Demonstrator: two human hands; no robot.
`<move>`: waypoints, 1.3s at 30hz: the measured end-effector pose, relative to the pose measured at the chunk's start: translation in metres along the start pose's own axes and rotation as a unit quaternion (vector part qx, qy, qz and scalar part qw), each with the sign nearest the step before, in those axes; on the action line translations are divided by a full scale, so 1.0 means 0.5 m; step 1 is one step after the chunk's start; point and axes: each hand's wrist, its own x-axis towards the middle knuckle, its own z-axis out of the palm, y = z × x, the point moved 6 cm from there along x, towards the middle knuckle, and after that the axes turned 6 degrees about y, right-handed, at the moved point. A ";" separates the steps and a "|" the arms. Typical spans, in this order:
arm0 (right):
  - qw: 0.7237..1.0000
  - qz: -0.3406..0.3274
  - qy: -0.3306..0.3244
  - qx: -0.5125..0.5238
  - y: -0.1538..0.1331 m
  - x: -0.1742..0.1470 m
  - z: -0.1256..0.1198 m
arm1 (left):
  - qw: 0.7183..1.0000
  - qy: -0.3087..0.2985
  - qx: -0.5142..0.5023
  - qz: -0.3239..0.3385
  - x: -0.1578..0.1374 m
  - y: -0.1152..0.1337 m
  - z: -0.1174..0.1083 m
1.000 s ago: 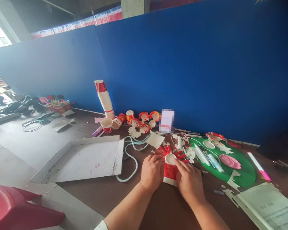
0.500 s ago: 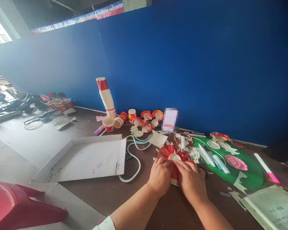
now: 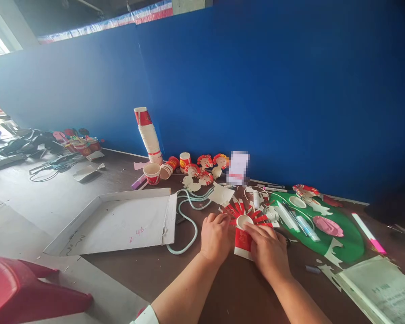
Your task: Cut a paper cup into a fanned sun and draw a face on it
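Note:
A red and white paper cup (image 3: 244,243), cut into strips that fan outward around its white round base, lies on the dark table in front of me. My right hand (image 3: 270,247) grips its right side, thumb and fingers close to the round base. At its left, my left hand (image 3: 216,236) has curled fingers closed at one of the outer strips. The fingertips partly hide that strip. Several strips spread out beyond both hands, and a white paper piece (image 3: 222,194) lies just past them.
An open white box lid (image 3: 121,222) and a pale cable (image 3: 193,245) are at left. A stack of paper cups (image 3: 149,139) and several paper figures (image 3: 219,166) stand near the blue partition (image 3: 256,90). Markers (image 3: 367,232) and a pink paper piece (image 3: 328,226) lie around a green sheet (image 3: 353,243) at right.
My left hand has shifted left, off the middle of the cup, uncovering more of its red panel. The right hand stays on the cup.

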 end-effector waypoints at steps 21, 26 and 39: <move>0.998 -0.030 0.041 -0.020 -0.025 0.003 0.020 | 0.997 -0.063 0.050 0.018 -0.021 0.009 0.064; 0.994 -0.023 0.101 0.029 -0.002 0.005 -0.014 | 0.999 -0.016 0.032 0.036 -0.013 0.022 0.030; 0.931 0.338 0.132 0.047 0.207 -0.011 -0.084 | 0.982 -0.106 -0.048 0.148 -0.035 0.086 0.037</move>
